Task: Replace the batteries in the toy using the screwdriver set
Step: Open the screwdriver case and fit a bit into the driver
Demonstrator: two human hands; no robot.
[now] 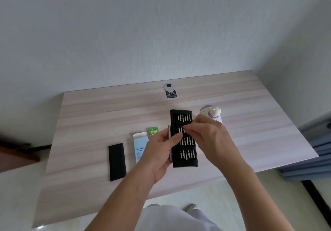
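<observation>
Flat matte black sleeve [117, 161] lies far left on the pale wood-grain table [89, 114]. Next is a light blue cardboard box [140, 147], with a green battery pack [153, 131] behind it. Left hand [159, 156] grips the black bit tray [185, 157] by its edge and covers part of the box. Right hand [209, 139] pinches a slim metal bit [181, 128] in the second row and half hides the rounded purple-and-white plastic toy [213, 114] behind.

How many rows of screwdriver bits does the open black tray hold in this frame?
4, along the black tray: far row, second row where the right hand pinches a bit, third row, near row. The hand may hide some bits.
</observation>
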